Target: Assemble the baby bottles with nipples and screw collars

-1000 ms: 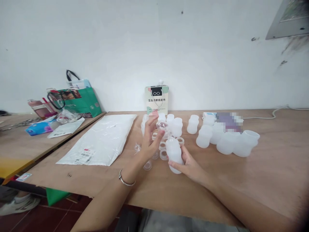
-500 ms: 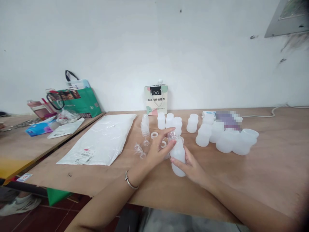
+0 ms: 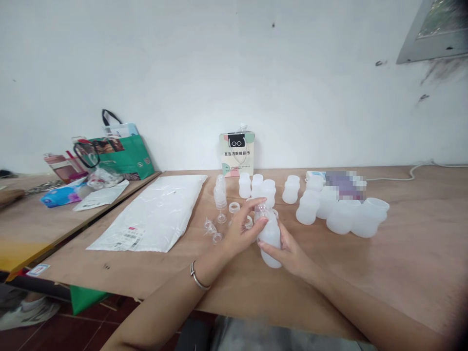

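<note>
A frosted white plastic bottle (image 3: 269, 243) is held above the table, tilted slightly. My right hand (image 3: 292, 253) is wrapped round its body. At its mouth sits a clear nipple-like top (image 3: 261, 210), pinched between the thumb and fingers of my left hand (image 3: 243, 226). Left of my hands stand a stack of clear tops (image 3: 220, 192), a white ring (image 3: 234, 208) and small clear pieces (image 3: 210, 225). Part of the group of rings is hidden behind my left hand. Behind the held bottle stand several similar frosted bottles (image 3: 268, 191).
More frosted bottles (image 3: 370, 218) stand on the right by a pixelated purple item (image 3: 345, 185). A white mailing bag (image 3: 149, 209) lies flat on the left. A paper bag (image 3: 237, 156) leans on the wall; a green bag (image 3: 127, 156) stands on the neighbouring table.
The clear top, pinched by my left hand, sits slightly lower at the bottle's mouth. My right hand keeps its hold on the bottle. The whole view has shifted slightly.
</note>
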{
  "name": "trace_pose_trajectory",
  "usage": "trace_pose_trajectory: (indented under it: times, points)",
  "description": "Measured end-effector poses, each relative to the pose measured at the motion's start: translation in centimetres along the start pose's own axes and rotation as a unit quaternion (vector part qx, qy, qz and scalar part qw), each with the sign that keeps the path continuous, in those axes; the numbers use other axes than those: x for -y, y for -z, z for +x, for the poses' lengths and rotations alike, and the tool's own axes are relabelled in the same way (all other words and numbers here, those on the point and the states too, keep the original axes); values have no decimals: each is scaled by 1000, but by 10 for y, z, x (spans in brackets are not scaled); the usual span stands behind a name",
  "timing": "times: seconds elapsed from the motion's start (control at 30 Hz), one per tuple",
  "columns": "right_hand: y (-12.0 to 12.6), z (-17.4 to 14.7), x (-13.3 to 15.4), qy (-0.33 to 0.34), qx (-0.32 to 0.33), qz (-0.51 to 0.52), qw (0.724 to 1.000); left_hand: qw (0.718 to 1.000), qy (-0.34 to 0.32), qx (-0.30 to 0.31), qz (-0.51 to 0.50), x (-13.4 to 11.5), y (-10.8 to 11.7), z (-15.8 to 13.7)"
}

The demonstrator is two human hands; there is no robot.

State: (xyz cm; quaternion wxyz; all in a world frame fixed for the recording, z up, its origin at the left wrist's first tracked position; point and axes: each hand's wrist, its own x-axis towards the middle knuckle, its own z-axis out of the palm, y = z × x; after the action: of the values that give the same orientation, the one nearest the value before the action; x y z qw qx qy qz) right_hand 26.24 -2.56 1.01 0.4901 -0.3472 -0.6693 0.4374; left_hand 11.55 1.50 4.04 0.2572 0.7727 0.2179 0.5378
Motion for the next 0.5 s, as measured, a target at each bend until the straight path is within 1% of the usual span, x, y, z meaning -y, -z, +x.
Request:
trace_pose_trajectory:
  times: [0.17,0.3,0.4,0.47,0.5]
  points:
    - [0,3,-3,-5,-18,-14,1000,1000,1,18,1,1,1,-3]
    - [2,4,-4,4,-41,-8,999,996,20,63,-52,1,1,-4]
    - [5,4,-6,19,-59,4,998,993,50,107,-25,-1,-2,-5]
    - [5,4,-7,17,-61,-5,998,990,68,121,-5,-1,-4,-7]
    - [4,3,-8,19,-61,-7,998,990,72,118,-6,0,-5,-8]
